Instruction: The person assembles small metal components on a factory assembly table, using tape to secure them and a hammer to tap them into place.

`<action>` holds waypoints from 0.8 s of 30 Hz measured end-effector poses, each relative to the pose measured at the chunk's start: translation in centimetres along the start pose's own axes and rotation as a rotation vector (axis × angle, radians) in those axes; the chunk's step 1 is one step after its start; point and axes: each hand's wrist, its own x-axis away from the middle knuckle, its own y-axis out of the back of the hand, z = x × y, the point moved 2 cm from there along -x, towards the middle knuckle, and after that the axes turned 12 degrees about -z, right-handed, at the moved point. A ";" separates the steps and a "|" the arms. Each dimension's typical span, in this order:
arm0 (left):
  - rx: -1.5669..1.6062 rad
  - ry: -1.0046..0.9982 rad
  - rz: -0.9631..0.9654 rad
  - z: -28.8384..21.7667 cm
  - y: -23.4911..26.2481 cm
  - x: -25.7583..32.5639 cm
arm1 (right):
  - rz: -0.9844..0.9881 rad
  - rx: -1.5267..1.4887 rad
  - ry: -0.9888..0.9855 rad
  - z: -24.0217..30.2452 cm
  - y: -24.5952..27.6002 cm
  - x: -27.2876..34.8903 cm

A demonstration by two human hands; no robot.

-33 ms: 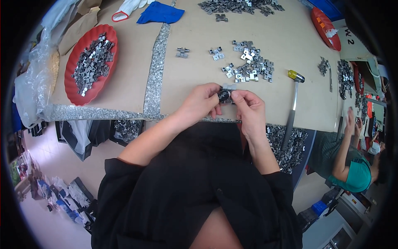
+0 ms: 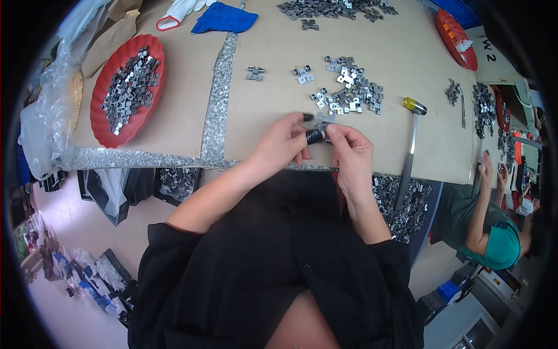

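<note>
Close to the table's near edge my two hands meet at a small grey metal piece [image 2: 324, 120], slightly blurred and partly covered by fingers. My left hand [image 2: 286, 139] is closed at the piece's left side, with black wrapping on the thumb and on another fingertip. From the right, my right hand [image 2: 352, 148] pinches the piece between thumb and fingers. Just beyond lies a loose pile of similar metal pieces [image 2: 354, 87], with a small group [image 2: 303, 74] and another pair [image 2: 255, 73] to its left. A hammer [image 2: 409, 148] with a yellow head end lies right of my hands.
A red scalloped dish [image 2: 100, 119] of metal pieces stands at left. A blue cloth [image 2: 224, 18] and white glove [image 2: 177, 13] lie far left, more pieces [image 2: 337, 8] at the back. Another red dish [image 2: 456, 41] is far right. A co-worker in green [image 2: 501, 247] works at right.
My left fingertip has shifted slightly up and away from the thumb, and the metal piece has turned a little. At right, the co-worker's hand has moved slightly.
</note>
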 end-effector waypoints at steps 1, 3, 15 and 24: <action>0.044 -0.070 -0.143 0.0 -0.2 0.6 | -0.005 -0.001 0.003 0.0 -0.3 0.2; -0.054 -0.211 -0.171 0.1 -0.7 1.0 | -0.108 -0.147 -0.008 0.3 -0.7 0.3; -0.727 -0.862 -0.353 -0.5 0.1 0.6 | -0.841 1.536 0.864 4.4 11.8 0.4; -0.695 -0.918 -0.382 -0.2 -0.2 0.5 | -0.499 1.190 0.515 1.8 14.1 2.6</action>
